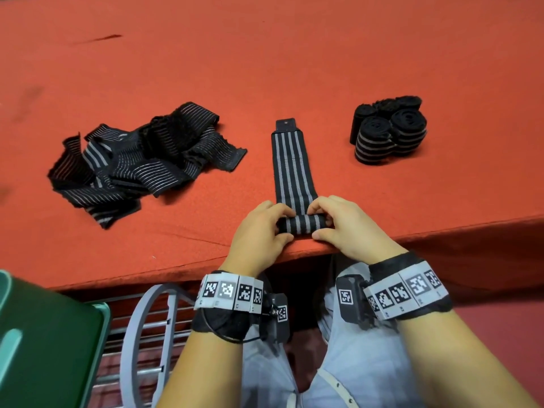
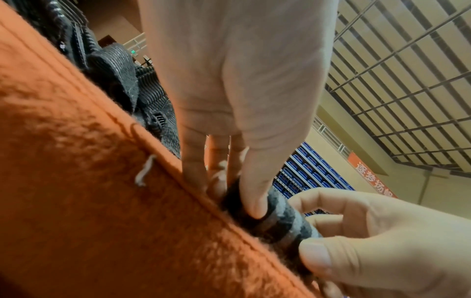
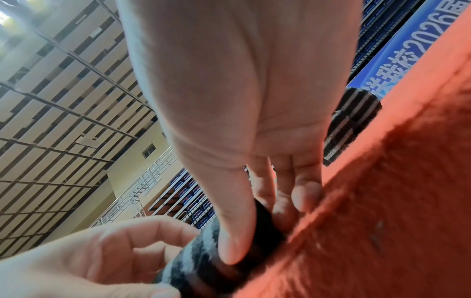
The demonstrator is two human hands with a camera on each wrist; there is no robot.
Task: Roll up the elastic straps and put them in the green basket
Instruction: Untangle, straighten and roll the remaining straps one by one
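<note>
Both hands, left hand (image 1: 259, 231) and right hand (image 1: 344, 223), are pinching the rolled end of 1 striped elastic strap (image 1: 290, 169) at the near edge of the orange table (image 1: 294, 54), the green basket (image 1: 44, 334) sitting below that edge.

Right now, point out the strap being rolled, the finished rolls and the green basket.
strap (image 1: 292, 169), head view, flat striped part not yet rolled.
finished rolls (image 1: 390, 129), head view, top of the bundle.
green basket (image 1: 44, 334), head view, its side wall at lower left.
</note>
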